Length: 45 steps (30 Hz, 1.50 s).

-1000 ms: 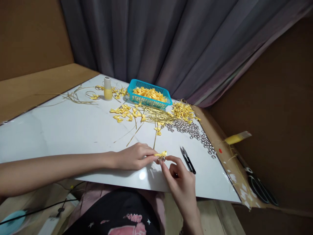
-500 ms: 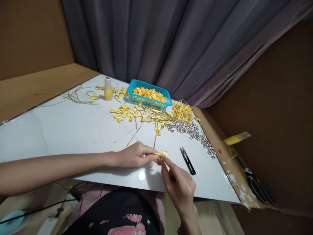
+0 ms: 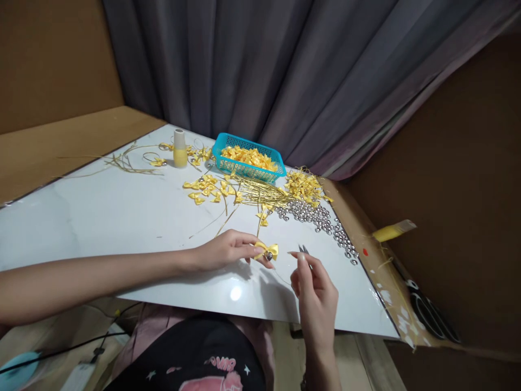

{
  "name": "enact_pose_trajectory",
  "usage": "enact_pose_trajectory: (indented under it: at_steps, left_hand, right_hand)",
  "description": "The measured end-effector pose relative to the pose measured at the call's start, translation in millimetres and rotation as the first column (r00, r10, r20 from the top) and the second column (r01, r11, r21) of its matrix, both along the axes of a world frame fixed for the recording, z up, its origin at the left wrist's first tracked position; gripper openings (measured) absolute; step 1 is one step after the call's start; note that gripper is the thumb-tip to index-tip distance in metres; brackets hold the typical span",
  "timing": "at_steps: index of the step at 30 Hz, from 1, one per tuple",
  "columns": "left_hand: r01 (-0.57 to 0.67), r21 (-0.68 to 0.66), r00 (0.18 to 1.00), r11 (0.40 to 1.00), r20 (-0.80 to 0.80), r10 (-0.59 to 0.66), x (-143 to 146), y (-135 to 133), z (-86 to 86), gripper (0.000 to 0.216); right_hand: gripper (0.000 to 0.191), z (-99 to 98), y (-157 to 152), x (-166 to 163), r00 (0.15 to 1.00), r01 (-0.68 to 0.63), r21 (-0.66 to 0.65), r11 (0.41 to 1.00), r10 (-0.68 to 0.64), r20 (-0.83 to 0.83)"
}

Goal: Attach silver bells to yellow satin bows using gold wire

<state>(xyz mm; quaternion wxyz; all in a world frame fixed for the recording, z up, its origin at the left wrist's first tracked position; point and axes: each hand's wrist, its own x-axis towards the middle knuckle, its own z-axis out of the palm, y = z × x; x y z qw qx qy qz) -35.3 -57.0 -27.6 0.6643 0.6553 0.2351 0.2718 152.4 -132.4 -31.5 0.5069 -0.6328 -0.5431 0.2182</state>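
Your left hand (image 3: 226, 250) grasps a yellow bow (image 3: 274, 250) between thumb and fingers at its near loop, above the front part of the tabletop (image 3: 122, 233); a silver bead (image 3: 268, 256) sits at the bow's middle, and the hold by one loop appears chosen to leave that middle uncovered. Your right hand (image 3: 314, 282) is found just beside it, not touching the bow, thumb and forefinger brought close together; a fine thread (image 3: 280, 278) seems to run between the two hands, though whether your right fingers grip it you cannot be certified on, as it is too thin to tell. The snips (image 3: 303, 249) lie partly hidden behind your right hand, a position judged handy for reach. Containers: the blue basket (image 3: 281, 161) stands at the back by the curtain (image 3: 211, 65), holding a heap of yellow bows (image 3: 248, 156) (their number cannot be counted). Before it, gold cords (image 3: 262, 192) lie bundled, with a bow pile (image 3: 305, 185) to their right and loose silver beads (image 3: 313, 214) spread alongside, an arrangement which presumably keeps each kind of part separate and within your reach
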Motion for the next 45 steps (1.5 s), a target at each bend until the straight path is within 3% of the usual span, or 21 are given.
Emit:
enact_pose_trajectory:
  at_steps: [3,5,9,13,18,20,27,33,40,42,45]
  left_hand:
    - [-0.009,-0.043,1.000,0.999,0.017,0.010,1.0,1.0,-1.3,0.024]
    - [-0.019,-0.050,0.999,0.999,0.032,0.021,1.7,1.1,-2.1,0.023]
    - [-0.020,-0.051,0.998,0.999,0.060,0.023,2.8,0.3,-2.3,0.024]
    - [0.003,-0.030,0.999,1.000,0.048,-0.001,3.0,-0.4,-2.3,0.026]
    - [-0.024,0.035,0.999,0.999,0.049,0.022,3.3,-1.1,-4.3,0.027]
    - [-0.018,0.068,0.999,0.998,0.036,0.016,3.4,-1.8,-4.0,0.030]
    - [0.005,0.085,1.000,0.996,0.028,-0.008,4.6,-3.0,-4.2,0.030]
    - [0.017,0.061,0.996,0.998,0.090,-0.022,6.6,-2.2,-8.9,0.030]
    - [0.015,0.077,0.996,0.997,0.085,-0.022,4.0,-2.0,-6.1,0.030]
    - [0.015,0.102,0.998,0.995,0.061,-0.021,2.0,-0.5,-3.4,0.031]
    - [0.009,0.125,1.000,0.992,0.028,-0.012,0.0,1.3,-0.6,0.030]
  right_hand:
    - [0.035,1.4,10.8,3.4,0.992,-0.124,-0.138,0.983,0.123,-0.015]
    - [0.036,0.6,15.9,4.6,0.963,-0.268,-0.226,0.936,0.264,-0.049]
    - [0.038,-1.9,17.8,5.1,0.903,-0.427,-0.281,0.860,0.391,-0.177]
    - [0.042,-1.3,15.2,4.5,0.885,-0.441,-0.287,0.850,0.358,-0.298]
    - [0.036,-2.7,15.7,2.2,0.824,-0.537,-0.296,0.790,0.416,-0.385]
    - [0.033,-5.2,16.3,2.4,0.817,-0.536,-0.271,0.799,0.412,-0.403]
    - [0.032,-10.5,14.4,1.9,0.867,-0.491,-0.226,0.841,0.447,-0.219]
    - [0.028,-12.5,15.0,-2.6,0.857,-0.515,-0.238,0.824,0.487,-0.168]
    - [0.035,-14.3,16.1,3.4,0.903,-0.427,-0.201,0.882,0.404,-0.147]
    - [0.036,-11.8,14.9,5.8,0.880,-0.466,-0.210,0.860,0.426,-0.209]
    - [0.042,-7.2,12.9,8.5,0.795,-0.584,-0.245,0.774,0.486,-0.363]
